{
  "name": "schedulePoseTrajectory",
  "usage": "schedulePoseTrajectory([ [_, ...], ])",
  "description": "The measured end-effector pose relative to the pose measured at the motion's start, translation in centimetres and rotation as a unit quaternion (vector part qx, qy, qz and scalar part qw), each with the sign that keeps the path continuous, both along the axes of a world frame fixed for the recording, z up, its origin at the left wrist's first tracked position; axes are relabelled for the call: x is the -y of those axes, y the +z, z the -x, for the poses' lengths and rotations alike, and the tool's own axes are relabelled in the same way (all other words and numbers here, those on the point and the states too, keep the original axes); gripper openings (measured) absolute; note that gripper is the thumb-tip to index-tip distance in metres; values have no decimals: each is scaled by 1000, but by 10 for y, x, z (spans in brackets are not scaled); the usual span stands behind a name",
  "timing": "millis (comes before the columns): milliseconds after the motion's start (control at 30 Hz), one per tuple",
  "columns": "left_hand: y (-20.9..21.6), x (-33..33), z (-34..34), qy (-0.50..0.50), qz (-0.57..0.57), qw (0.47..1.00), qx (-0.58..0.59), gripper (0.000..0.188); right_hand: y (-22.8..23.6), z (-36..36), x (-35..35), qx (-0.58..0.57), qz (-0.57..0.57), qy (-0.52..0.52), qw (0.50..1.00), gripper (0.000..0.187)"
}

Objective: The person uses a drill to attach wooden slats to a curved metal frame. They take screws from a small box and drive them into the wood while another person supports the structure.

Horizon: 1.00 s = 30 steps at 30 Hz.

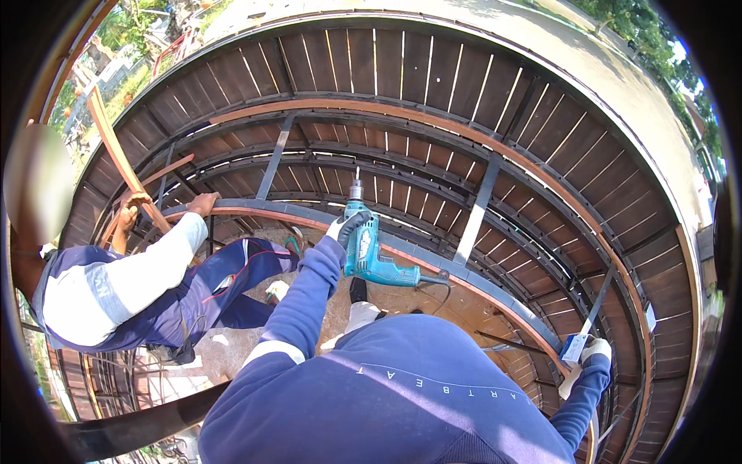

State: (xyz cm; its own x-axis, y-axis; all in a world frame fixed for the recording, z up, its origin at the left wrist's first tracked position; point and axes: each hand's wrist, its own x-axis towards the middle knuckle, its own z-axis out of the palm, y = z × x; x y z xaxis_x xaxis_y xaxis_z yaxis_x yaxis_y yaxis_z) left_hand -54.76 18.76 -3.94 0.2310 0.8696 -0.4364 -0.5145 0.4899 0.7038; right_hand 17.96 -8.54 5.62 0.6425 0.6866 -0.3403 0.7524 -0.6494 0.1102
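A teal power drill (367, 249) lies across the curved dark rail (305, 215) in front of me, its chuck and bit facing away. My gloved left hand (348, 226) is closed round the drill's body; whether the rail bears its weight I cannot tell. A black cord leaves the grip end. Far to the right, my right hand (597, 351), in a white glove, is at the rail beside a small blue-and-white box (573, 348). Its fingers are mostly hidden.
At the left, a person (100, 298) in a white-and-navy top holds a long wooden strip (116, 147) and rests a hand on the rail. Beyond the rail, curved tiers of dark slats (402, 62) are joined by flat metal braces (479, 209). A dark curved bar (147, 417) crosses the lower left.
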Motion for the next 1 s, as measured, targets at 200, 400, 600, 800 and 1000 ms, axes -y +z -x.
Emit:
schedulePoseTrajectory([
  [200,6,-1,-13,11,-5,1000,15,49,-16,-22,15,45,1,29,999,30],
  [400,9,-5,-12,5,7,1000,2,51,-4,-3,26,-45,-143,1,989,30],
  [600,18,-2,-9,6,17,1000,-12,50,6,19,25,-83,-116,15,990,45],
  [800,12,-2,-8,9,23,1000,2,50,3,23,13,-45,-80,1,996,37],
  [1000,18,-1,-11,8,30,1000,0,51,3,18,17,-57,-114,8,992,36],
])
